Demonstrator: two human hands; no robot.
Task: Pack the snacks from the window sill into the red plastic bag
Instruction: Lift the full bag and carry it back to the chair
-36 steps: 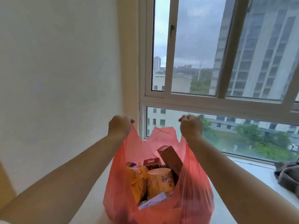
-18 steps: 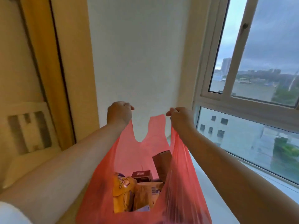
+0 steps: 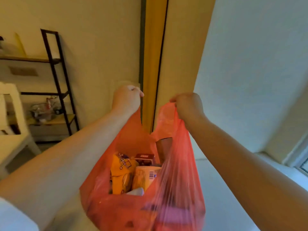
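Note:
The red plastic bag (image 3: 175, 189) hangs in the air in front of me, its mouth held apart. My left hand (image 3: 126, 99) is closed on the left handle and my right hand (image 3: 188, 105) is closed on the right handle. Inside the bag I see a yellow snack packet (image 3: 121, 174), a pale round tub with a barcode (image 3: 145, 177), a small dark red box (image 3: 144, 159) and a tall brown carton (image 3: 164, 149). More packets show dimly through the bag's front wall.
A black-framed shelf unit (image 3: 56, 77) with small items stands at the left by the wall. A white table (image 3: 15, 144) is at the lower left. A yellow curtain edge (image 3: 153, 55) hangs straight ahead. The window sill (image 3: 208, 164) and a window corner (image 3: 301, 160) lie at the right.
My view has swung left, from the window to the curtain and shelf. Both hands kept hold of the bag's handles and carried the bag along off the sill.

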